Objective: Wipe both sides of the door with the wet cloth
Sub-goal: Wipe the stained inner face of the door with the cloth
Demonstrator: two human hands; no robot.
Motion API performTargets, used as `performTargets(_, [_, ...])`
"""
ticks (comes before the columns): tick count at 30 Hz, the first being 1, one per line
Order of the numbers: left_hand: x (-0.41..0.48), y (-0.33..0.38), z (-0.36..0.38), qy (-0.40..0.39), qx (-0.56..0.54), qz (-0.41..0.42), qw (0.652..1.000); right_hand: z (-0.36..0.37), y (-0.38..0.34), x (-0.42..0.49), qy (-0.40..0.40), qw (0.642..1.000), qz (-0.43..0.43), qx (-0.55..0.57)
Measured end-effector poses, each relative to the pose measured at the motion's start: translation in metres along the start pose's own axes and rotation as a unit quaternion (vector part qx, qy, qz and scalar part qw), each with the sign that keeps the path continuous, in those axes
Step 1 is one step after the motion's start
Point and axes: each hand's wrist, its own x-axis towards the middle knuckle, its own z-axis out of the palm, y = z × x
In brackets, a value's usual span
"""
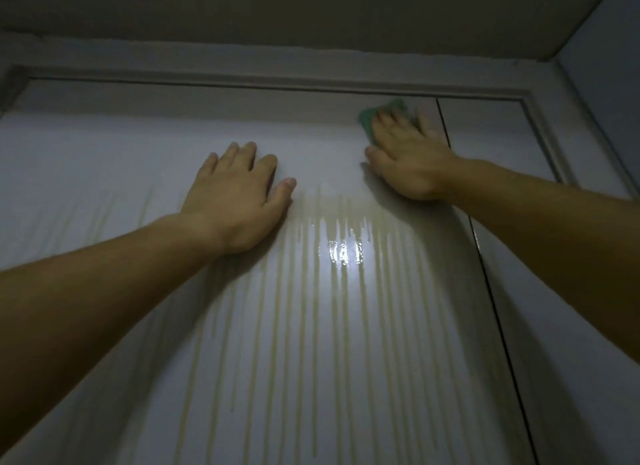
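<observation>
the door (311, 343) fills nearly the whole view. it is a pale glossy panel seen from below, its top edge tucked under the door frame (242, 78) and its right edge marked by a dark vertical seam (485, 257). yellowish drip streaks (304, 309) run down the face from about the level of the hands, with a bright glare patch (344, 253) among them. the band of door above the hands looks matte and unstreaked.

the left hand (239, 194) lies flat on the door left of centre, fingers straight and together, holding nothing; it reads as a brace. the right hand (408, 160) is higher and further right, close to the seam. its fingers are spread and fairly straight, and they press down rather than curl round anything.

the cloth (369, 122), green, is pinned between those right fingers and the door, just below the frame and near the top right corner. it shows only past the fingertips and along the hand's left side. the rest is hidden, so its long axis cannot be told, and the fingertips are blurred.

so the cloth sits up and ahead of the right palm, well apart from the left hand. open door surface lies to its left and below it. the coming stroke likely has to run leftward under the frame or down through the streaks, since the seam closes off the right. only this face of the door is in view.
</observation>
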Motion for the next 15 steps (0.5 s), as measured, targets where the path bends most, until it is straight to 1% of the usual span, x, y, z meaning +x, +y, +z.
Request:
performTargets(3, [0.007, 0.016, 0.001, 0.006, -0.024, 0.028, 0.999, 0.014, -0.02, -0.028, 0.009, 0.994, -0.104, 0.018])
performTargets(4, [0.01, 0.02, 0.002, 0.002, -0.032, 0.037, 0.999, 0.017, -0.019, -0.031, 0.012, 0.992, -0.123, 0.014])
performTargets(5, [0.013, 0.025, 0.003, -0.002, -0.038, 0.045, 0.998, 0.016, -0.013, -0.027, 0.016, 0.992, -0.123, 0.011])
performTargets(6, [0.017, 0.029, 0.004, -0.006, -0.042, 0.055, 0.998, 0.011, -0.003, -0.018, 0.017, 0.995, -0.098, 0.015])
performTargets(9, [0.023, 0.041, 0.007, -0.019, -0.045, 0.073, 0.996, -0.007, 0.031, 0.011, 0.004, 0.999, 0.035, 0.016])
performTargets(10, [0.023, 0.043, 0.008, -0.023, -0.044, 0.072, 0.996, -0.009, 0.036, 0.015, 0.006, 0.998, 0.056, 0.019])
performTargets(11, [0.024, 0.044, 0.008, -0.027, -0.041, 0.071, 0.996, -0.007, 0.033, 0.013, 0.011, 0.998, 0.055, 0.023])
performTargets(12, [0.023, 0.045, 0.01, -0.028, -0.036, 0.069, 0.997, -0.002, 0.027, 0.006, 0.016, 0.999, 0.036, 0.029])
performTargets(15, [0.023, 0.045, 0.013, -0.019, -0.026, 0.065, 0.997, 0.018, 0.017, -0.032, 0.033, 0.996, -0.077, 0.029])
